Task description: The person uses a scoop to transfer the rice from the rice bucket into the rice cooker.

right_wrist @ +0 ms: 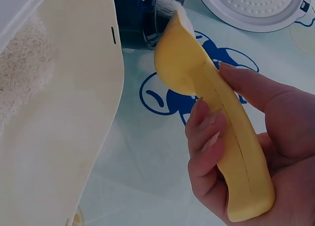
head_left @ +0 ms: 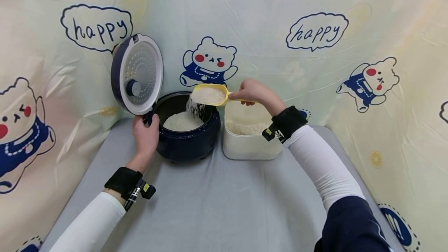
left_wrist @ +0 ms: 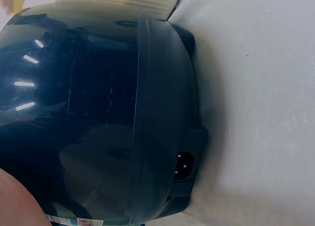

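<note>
My right hand [head_left: 257, 91] grips the handle of a yellow scoop [right_wrist: 236, 137], its fingers curled round it in the right wrist view. In the head view the scoop tilts over the dark blue rice cooker [head_left: 185, 147], and rice [head_left: 209, 96] spills from its lip. White rice [head_left: 182, 121] lies in the cooker's pot. The cooker's lid [head_left: 141, 75] stands raised at the left. At the hinge below it, my left hand [head_left: 145, 137] holds the cooker, thumb on the near side, fingers partly hidden. The left wrist view shows the cooker's glossy side and power socket [left_wrist: 184, 166].
A white bin [head_left: 250, 151] with rice inside stands just right of the cooker, under my right hand. Grey cloth [head_left: 217, 205] covers the table. Behind hangs a pale curtain [head_left: 259, 18] printed with cartoon bears and "happy" bubbles.
</note>
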{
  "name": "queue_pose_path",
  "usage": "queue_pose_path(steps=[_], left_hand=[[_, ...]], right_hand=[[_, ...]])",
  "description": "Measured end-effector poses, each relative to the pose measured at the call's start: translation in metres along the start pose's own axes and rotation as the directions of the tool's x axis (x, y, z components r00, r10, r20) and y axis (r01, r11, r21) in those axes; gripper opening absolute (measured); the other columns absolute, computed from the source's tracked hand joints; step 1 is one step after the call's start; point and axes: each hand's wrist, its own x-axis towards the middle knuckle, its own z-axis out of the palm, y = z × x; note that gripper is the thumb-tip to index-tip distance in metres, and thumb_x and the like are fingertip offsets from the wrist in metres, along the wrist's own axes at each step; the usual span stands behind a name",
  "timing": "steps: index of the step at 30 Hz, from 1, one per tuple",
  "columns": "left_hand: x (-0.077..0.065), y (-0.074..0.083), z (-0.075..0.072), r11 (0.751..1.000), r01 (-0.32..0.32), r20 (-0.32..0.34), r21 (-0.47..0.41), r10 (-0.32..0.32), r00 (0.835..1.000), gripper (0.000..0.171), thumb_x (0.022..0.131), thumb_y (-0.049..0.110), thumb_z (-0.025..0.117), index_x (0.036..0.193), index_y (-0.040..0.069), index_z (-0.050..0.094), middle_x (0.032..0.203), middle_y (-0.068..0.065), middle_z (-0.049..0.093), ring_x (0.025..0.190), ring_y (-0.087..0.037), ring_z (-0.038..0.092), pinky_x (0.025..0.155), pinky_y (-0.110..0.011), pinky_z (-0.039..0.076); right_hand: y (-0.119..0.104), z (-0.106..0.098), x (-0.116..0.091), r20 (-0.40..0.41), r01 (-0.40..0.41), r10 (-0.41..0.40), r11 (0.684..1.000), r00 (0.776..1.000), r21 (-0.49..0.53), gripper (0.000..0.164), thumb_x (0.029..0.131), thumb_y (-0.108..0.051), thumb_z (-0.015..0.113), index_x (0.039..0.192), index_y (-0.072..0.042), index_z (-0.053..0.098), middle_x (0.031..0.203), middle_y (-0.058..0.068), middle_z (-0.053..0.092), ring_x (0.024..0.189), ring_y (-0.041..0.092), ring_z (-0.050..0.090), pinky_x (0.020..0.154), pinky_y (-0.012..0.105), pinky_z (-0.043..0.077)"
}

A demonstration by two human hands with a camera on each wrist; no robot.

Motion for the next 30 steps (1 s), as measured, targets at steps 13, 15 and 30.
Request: queue_pose_path(steps=[13,15,30], left_hand=[[0.001,0.001,-0.001,1.0,0.004,0.004,-0.008,-0.004,1.0,0.055,0.106,0.037,0.056,0.153,0.009,0.046,0.154,-0.017,0.043,0.14,-0.03,0.043,0.117,-0.046,0.035],[0.001,0.001,-0.001,1.0,0.002,0.004,-0.007,-0.002,1.0,0.055,0.106,0.037,0.056,0.153,0.008,0.046,0.154,-0.017,0.043,0.14,-0.03,0.043,0.117,-0.046,0.036],[0.003,-0.002,0.0,1.0,-0.017,0.008,-0.026,0.017,1.0,0.051,0.106,0.033,0.056,0.149,0.007,0.05,0.15,-0.02,0.047,0.138,-0.031,0.045,0.114,-0.047,0.037]], right_hand=[[-0.011,0.002,-0.004,-0.062,0.041,-0.048,0.993,0.997,-0.114,0.049,0.096,-0.039,0.075,0.065,-0.005,0.059,0.063,0.005,0.06,0.055,0.017,0.052,0.057,0.029,0.046],[-0.013,0.003,-0.004,-0.062,0.043,-0.051,0.991,0.997,-0.127,0.048,0.096,-0.039,0.075,0.067,-0.004,0.061,0.064,0.006,0.062,0.055,0.017,0.053,0.057,0.029,0.047],[-0.029,0.023,0.003,-0.021,0.13,-0.137,0.973,0.99,-0.191,0.05,0.096,-0.036,0.073,0.057,-0.013,0.05,0.054,-0.002,0.048,0.061,0.02,0.063,0.058,0.028,0.05]])
